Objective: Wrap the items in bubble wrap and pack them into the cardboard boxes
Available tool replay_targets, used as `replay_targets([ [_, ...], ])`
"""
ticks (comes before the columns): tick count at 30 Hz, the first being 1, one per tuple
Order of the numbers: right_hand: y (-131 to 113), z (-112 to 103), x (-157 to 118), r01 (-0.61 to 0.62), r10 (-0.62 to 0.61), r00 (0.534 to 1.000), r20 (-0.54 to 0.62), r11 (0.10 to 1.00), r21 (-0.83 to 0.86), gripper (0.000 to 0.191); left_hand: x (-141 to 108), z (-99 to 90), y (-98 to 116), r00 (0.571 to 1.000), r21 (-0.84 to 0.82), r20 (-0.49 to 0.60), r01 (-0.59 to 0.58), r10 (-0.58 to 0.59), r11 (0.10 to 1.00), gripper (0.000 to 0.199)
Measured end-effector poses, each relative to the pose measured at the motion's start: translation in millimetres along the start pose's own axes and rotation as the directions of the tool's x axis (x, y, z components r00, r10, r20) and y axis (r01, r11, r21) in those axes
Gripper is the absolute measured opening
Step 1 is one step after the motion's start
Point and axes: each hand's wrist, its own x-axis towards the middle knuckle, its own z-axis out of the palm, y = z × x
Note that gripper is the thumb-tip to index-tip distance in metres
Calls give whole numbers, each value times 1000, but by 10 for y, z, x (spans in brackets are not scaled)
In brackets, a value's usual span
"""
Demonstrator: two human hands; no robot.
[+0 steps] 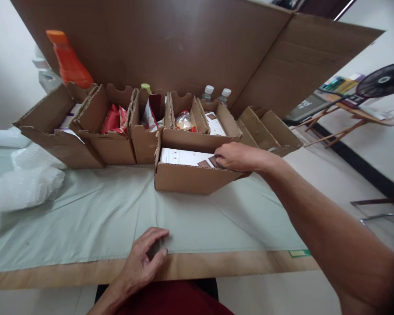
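My right hand reaches into the front cardboard bin, its fingers curled closed at the right end of a white box with brown squares printed on it. The fingertips are partly hidden there. That white box lies low inside the bin, its top face showing. Close to the table's front edge, my left hand is open and holds nothing, thumb and fingers apart.
Behind stands a row of cardboard bins holding red packets, a clear-wrapped packet and another white box. An orange bottle rises behind them. Bubble wrap lies left. A tall cardboard panel closes the back.
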Motion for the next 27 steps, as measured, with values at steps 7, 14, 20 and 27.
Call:
replay_targets([
  [7,-16,-91,-293,-45,55,984,-170,997,65,27,44,-38,100,999,11,-37,14,-13,1000,24],
  [14,280,373,-1253,81,364,680,-636,825,559,30,418,-392,257,957,47,-274,109,-92,993,49],
  [20,185,1161,-833,195,218,889,-404,617,763,63,1246,-259,189,944,-129,-322,26,-66,991,89],
  [27,-381,1463,-1017,296,266,777,-570,644,705,49,779,-119,238,936,-209,-322,80,-146,975,68],
])
